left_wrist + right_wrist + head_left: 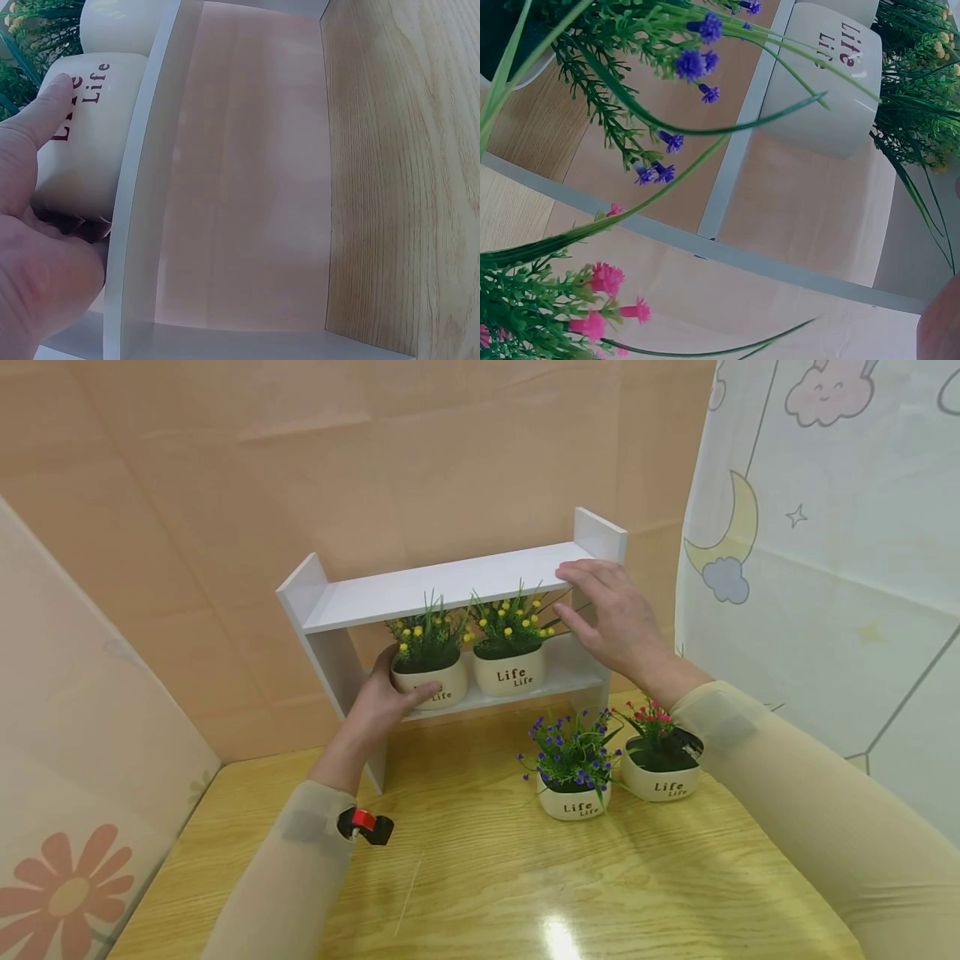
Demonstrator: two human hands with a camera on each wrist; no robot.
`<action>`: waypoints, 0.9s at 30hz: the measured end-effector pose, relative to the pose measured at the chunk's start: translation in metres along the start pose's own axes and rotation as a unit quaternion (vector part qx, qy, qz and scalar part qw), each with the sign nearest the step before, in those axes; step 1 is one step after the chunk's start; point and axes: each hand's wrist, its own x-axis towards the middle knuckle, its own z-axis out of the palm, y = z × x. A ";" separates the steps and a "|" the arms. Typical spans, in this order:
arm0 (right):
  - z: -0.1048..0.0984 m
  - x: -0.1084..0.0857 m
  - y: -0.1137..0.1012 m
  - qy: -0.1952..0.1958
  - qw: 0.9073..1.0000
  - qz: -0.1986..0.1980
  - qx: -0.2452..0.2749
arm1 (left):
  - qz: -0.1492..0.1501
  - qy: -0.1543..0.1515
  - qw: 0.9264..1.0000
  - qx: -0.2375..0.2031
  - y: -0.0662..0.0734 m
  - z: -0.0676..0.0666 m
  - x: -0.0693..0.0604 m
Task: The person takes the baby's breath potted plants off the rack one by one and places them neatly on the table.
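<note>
On the lower board of a white two-tier shelf (442, 587) stand two cream "Life" pots with yellow flowers. My left hand (381, 700) grips the left flowerpot (454, 678), thumb across its lettering and the other fingers round its side, partly hidden. In the left wrist view that flowerpot (97, 142) sits close above the lower board. The right flowerpot (510, 675) stands beside it. My right hand (621, 617) rests its fingertips on the front edge of the top board, near the right end, with fingers extended and holding nothing.
On the wooden table (450, 877), in front of the shelf's right end, stand a purple-flowered pot (573, 804) and a pink-red-flowered pot (660, 783). Their leaves reach towards the shelf's right upright. Fabric walls (450, 460) close off the back and both sides.
</note>
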 end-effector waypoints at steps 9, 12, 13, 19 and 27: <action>0.001 0.000 0.002 0.008 1.000 -0.010 0.003 | 0.013 0.003 1.000 -0.012 0.000 0.000 -0.001; 0.001 0.000 0.002 0.009 1.000 -0.012 0.003 | 0.019 0.007 1.000 -0.008 -0.001 0.000 -0.002; 0.001 0.000 0.002 0.009 1.000 -0.013 0.002 | 0.020 0.008 1.000 -0.006 -0.001 0.000 -0.002; 0.001 0.000 0.002 0.006 1.000 -0.013 0.002 | 0.024 0.011 1.000 -0.001 -0.001 0.000 -0.003; 0.000 0.000 0.001 0.005 1.000 -0.013 0.004 | 0.022 0.020 0.999 0.020 0.000 0.000 -0.003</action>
